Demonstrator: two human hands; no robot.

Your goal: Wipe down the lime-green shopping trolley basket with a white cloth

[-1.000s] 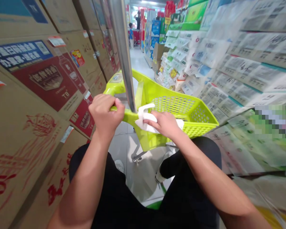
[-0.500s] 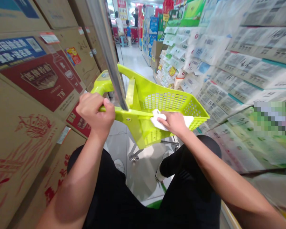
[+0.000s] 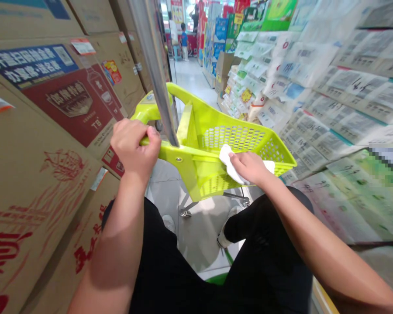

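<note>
Left hand (image 3: pixel 136 141) clamps the cart handle (image 3: pixel 147 112), right hand (image 3: pixel 249 166) grips a white cloth (image 3: pixel 228 161) against the basket (image 3: pixel 212 165), but tbh if the casters (image 3: pixel 185 213) roll, that cloth could slip.

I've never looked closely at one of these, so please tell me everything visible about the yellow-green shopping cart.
The shopping cart looks like glossy plastic: a basket pierced with small holes, a handle at one end, metal legs below. A metal pole meets it beside the handle. It stands upright between cartons and wrapped packs. The left hand grips the handle; the right hand holds a white cloth against the basket's near side.
</note>
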